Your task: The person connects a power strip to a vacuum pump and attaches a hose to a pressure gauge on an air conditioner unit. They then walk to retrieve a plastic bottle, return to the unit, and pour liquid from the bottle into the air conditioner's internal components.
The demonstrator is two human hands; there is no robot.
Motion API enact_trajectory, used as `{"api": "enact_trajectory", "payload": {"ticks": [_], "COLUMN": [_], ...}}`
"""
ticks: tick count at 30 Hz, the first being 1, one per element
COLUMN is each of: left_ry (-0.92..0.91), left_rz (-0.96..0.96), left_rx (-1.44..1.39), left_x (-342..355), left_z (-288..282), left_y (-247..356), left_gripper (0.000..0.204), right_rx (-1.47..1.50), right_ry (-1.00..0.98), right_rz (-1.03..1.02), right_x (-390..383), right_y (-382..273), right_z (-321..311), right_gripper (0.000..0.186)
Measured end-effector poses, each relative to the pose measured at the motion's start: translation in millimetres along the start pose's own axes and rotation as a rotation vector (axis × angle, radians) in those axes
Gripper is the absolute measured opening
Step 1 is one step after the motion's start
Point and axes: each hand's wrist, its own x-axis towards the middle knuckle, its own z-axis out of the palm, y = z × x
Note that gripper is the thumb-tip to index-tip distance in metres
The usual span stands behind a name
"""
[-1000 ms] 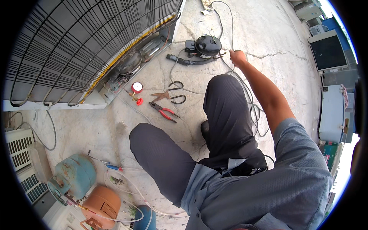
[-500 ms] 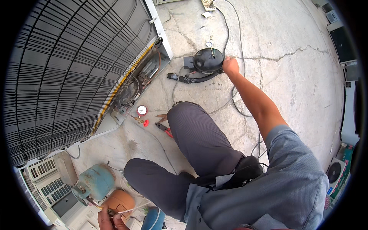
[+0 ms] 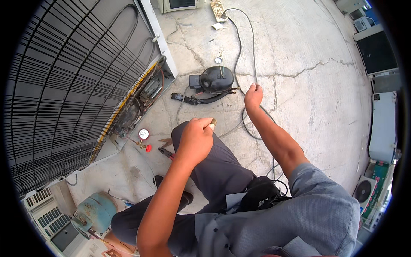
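Observation:
My left hand (image 3: 198, 139) is closed above my knee, pinching a small brass-coloured fitting (image 3: 214, 122) between thumb and fingertips. Farther right, my right hand (image 3: 254, 97) has its fingers pressed together around something small and dark that I cannot make out; a grey cable (image 3: 254, 51) runs to or behind those fingertips. Left of that hand a black compressor (image 3: 216, 79) stands on the concrete. A thick black tube (image 3: 209, 98) lies along its near side. Thin tubing rises from the compressor beside a small round gauge (image 3: 218, 60).
A refrigerator back with a black wire condenser (image 3: 77, 77) fills the left. Near its base lie a round gauge with a red knob (image 3: 144, 134) and pliers (image 3: 164, 151). A blue-green gas cylinder (image 3: 96, 212) sits at lower left. Appliances (image 3: 377, 53) line the right edge.
My left hand has come up from the lower left to above my knee, holding a brass-coloured fitting. My right hand has moved away from the compressor's side, toward me. The view has shifted.

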Motion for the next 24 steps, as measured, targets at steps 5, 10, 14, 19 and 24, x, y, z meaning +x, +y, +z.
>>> {"api": "enact_trajectory", "payload": {"ticks": [5,10,14,19,24], "left_ry": [0.078,0.052,-0.01,-0.078,-0.113], "left_rz": [-0.023,0.023,-0.042,-0.041,-0.354], "left_rx": [-0.046,0.063,0.372,0.266,-0.104], "left_x": [49,39,3,-91,-182], "left_z": [56,65,25,-10,-49], "left_y": [-35,-28,5,21,32], "left_gripper": [0.034,0.045,0.024,0.034,0.035], "right_rx": [-0.026,-0.081,-0.096,-0.166,-0.168], "right_ry": [-0.552,-0.697,-0.635,-0.425,-0.381], "right_rz": [-0.804,-1.063,-0.98,-0.794,-0.71], "right_x": [-106,-113,-96,-33,5], "right_y": [-66,-69,-65,-42,-31], "right_z": [-116,-112,-92,-83,-70], "right_gripper": [0.046,0.033,0.02,0.017,0.019]}}
